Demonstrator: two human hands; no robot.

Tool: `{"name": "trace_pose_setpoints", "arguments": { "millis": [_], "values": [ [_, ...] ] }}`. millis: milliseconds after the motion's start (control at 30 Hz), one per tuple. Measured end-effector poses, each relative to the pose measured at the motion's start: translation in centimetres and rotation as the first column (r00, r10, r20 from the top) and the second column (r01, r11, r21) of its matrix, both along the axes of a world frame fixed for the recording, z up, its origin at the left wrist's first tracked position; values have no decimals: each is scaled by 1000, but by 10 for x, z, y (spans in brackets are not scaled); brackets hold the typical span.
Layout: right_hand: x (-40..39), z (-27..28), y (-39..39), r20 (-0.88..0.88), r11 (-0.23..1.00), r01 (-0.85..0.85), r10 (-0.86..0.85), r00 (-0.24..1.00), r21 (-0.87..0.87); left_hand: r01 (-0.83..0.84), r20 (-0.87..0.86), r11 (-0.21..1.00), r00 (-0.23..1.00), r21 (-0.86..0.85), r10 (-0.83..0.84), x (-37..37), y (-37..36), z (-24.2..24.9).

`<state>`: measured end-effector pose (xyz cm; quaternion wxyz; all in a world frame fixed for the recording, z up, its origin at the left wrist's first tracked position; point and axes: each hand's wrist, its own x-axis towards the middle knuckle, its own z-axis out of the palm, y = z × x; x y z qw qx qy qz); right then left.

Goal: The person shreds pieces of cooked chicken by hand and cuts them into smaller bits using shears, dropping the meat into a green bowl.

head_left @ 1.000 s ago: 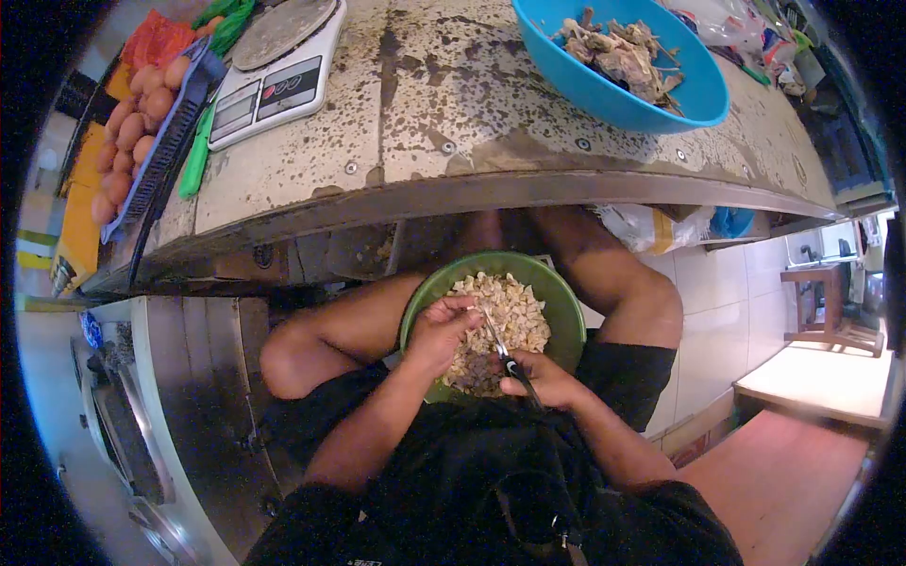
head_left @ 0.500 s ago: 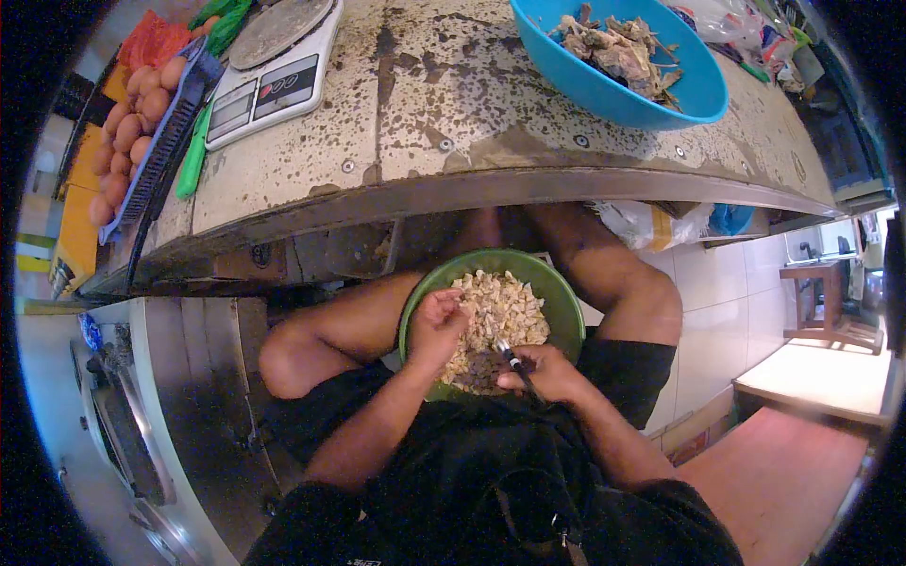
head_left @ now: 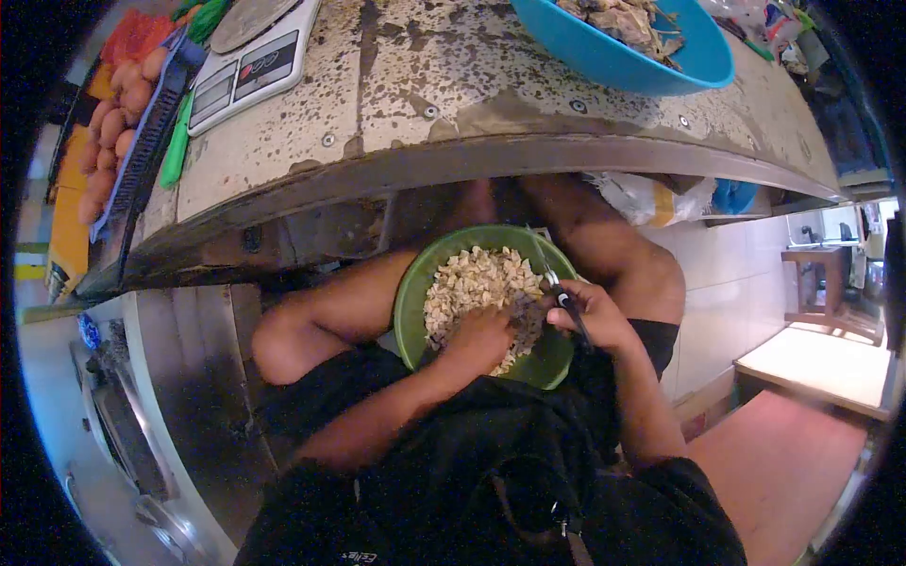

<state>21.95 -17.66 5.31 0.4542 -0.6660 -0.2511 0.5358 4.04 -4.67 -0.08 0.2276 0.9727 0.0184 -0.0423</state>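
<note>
A green bowl [head_left: 408,325] sits between my legs, full of small pale chopped pieces [head_left: 477,283] with a patch of dark bits [head_left: 528,321] at the right. My left hand [head_left: 483,338] is down in the bowl, its fingertips among the pieces next to the dark patch; what they hold, if anything, is hidden. At the bowl's right rim, my right hand [head_left: 595,316] is closed on a small knife [head_left: 569,307] with a black handle and a white band. Its thin metal blade points up and away, over the bowl.
Above my knees runs a stained worktop [head_left: 396,104]. On it stand a blue bowl [head_left: 623,68] of bony meat scraps, a white kitchen scale [head_left: 255,71], a green-handled tool [head_left: 176,141] and a blue tray of brown eggs [head_left: 123,108]. A reddish bench [head_left: 774,481] is at the right.
My left hand has gone from the bowl's left side down into the pieces near the middle. My right hand has moved right and up with the knife. The view has shifted slightly.
</note>
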Motion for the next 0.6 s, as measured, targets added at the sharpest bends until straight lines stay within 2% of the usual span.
{"name": "trace_pose_setpoints", "arguments": {
  "millis": [67, 100, 167, 200, 233, 267, 300, 367, 400, 467, 500, 567, 600],
  "values": [
    [-2, -4, 0, 28, 1000, 5, -4, 1000, -19, -189, -335, 973, 932, -130, 136, 15, -4, 24],
    [-2, -8, 0, 15, 999, -24, 24, 1000, -22, -187, -333, 974, 933, -128, 136, 16, -9, 12],
    [-1, -16, 1, 8, 999, -50, 50, 999, -20, -459, -288, 825, 881, -330, 375, 15, -18, -26],
    [-1, -19, 1, 21, 999, -42, 42, 999, 0, -457, -285, 827, 883, -329, 374, 13, -18, -28],
    [0, -22, 1, 34, 999, -36, 35, 999, 19, -243, -83, 951, 969, -190, 231, 11, -17, -29],
    [1, -25, 1, 37, 999, -34, 33, 999, 21, -38, 91, 999, 995, -2, 38, 11, -15, -32],
    [1, -26, 0, -1, 1000, -26, 26, 1000, 4, -36, 93, 999, 995, -1, 36, 12, -13, -20],
    [1, -26, -1, -41, 1000, -14, 14, 999, -14, -254, -267, 949, 943, -184, 200, 13, -7, 12],
    [1, -26, 0, -24, 1000, -26, 26, 999, -10, -252, -268, 950, 943, -183, 198, 9, -3, 10],
    [0, -25, -1, -7, 999, -35, 35, 999, -5, -112, -119, 988, 988, -103, 99, -3, 7, 2],
    [-1, -22, 0, 37, 999, -52, 53, 998, -12, -110, -120, 989, 988, -101, 98, -9, 12, 0],
    [-6, -20, 3, 81, 997, -70, 72, 994, -17, -307, 63, 896, 937, -322, 343, -20, 19, -4],
    [-10, -20, 6, 51, 998, -63, 62, 997, 17, -308, 64, 896, 937, -320, 345, -22, 22, -3]
  ]
}}
